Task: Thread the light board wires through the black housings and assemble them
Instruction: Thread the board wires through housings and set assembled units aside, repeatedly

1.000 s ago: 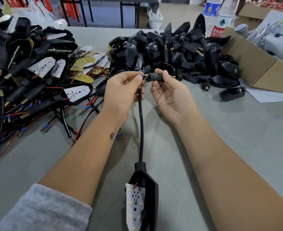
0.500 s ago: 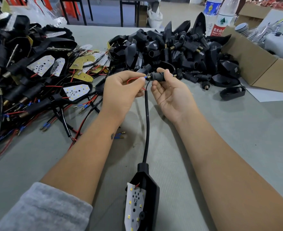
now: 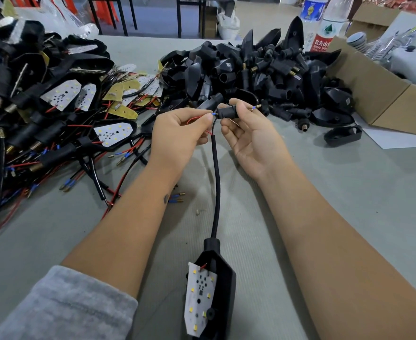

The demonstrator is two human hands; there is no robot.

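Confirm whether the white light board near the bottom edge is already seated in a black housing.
Yes, the white light board lies inside the black housing, whose rim shows along its right side.

A single head-worn wide-angle view looks forward and down over the counter (image 3: 349, 204), close above both hands, with the counter's far edge near the frame's top.

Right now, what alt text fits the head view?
A left hand pinches a red wire at a small black housing held by the right hand, above a grey table piled with black parts.
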